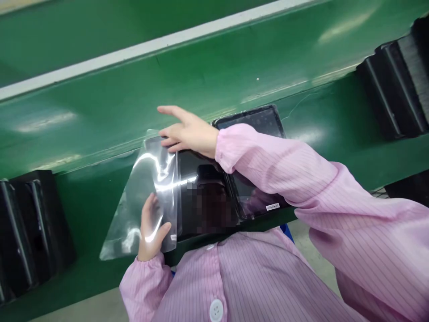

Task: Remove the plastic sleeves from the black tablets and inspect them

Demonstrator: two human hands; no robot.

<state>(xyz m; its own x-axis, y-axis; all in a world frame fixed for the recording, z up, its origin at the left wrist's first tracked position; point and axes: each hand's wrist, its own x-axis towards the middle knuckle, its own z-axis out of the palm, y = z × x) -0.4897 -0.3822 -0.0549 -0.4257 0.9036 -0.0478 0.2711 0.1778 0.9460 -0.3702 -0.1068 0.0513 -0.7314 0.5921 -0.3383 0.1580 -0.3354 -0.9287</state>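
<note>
A clear, shiny plastic sheet or bag (129, 210) lies slanted over the left part of the work area; I cannot tell which it is. My left hand (150, 232) is at its lower part, thumb and fingers apart, with plastic glare across the palm. At the top edge of the plastic, my right hand (189, 134) reaches over with fingers spread, the lower fingertips touching or just above it. Beside the plastic is a dark, glossy tablet-like panel (187, 201), its left edge close to or under the plastic. Another black-framed tablet (250, 190) lies right of it, partly hidden by my right sleeve.
The green bench (83, 197) has a raised ledge (201, 85) along its back. Several black, upright slab-like items (390, 94) stand at the right, and similar black items (31, 228) at the left. A small white label (272, 206) sits on the right tablet.
</note>
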